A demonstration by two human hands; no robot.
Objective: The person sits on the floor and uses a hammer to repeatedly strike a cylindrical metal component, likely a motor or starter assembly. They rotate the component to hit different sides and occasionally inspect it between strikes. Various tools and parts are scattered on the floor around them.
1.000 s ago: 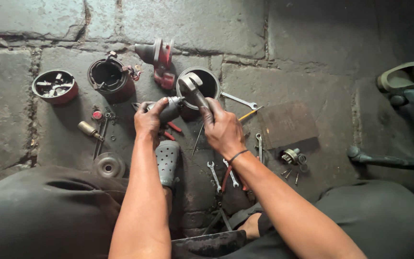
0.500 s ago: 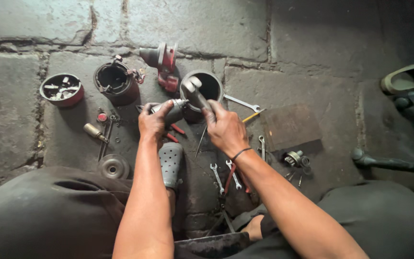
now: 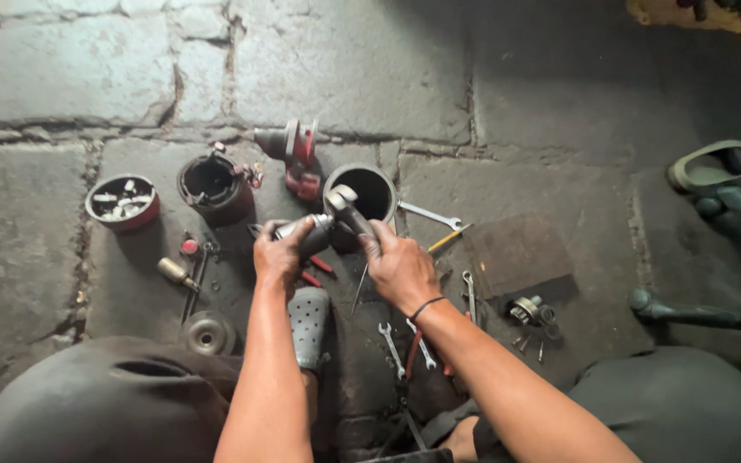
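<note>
Grey metal cylindrical part (image 3: 310,233) sits just in front of the black open-topped metal cylinder (image 3: 369,190), left hand (image 3: 278,255) wrapped tight around it. Right hand (image 3: 399,267) fingers are closed on a steel hammer (image 3: 346,211) touching the part. Silver open-end wrench (image 3: 429,215) lies right of the cylinder on the stone floor (image 3: 62,77).

No packages, labels, signs or screens are visible in this view; the stone floor (image 3: 559,111) carries only loose tools and bare metal parts.

Head camera looks steeply down, close over the stone floor (image 3: 490,94).
</note>
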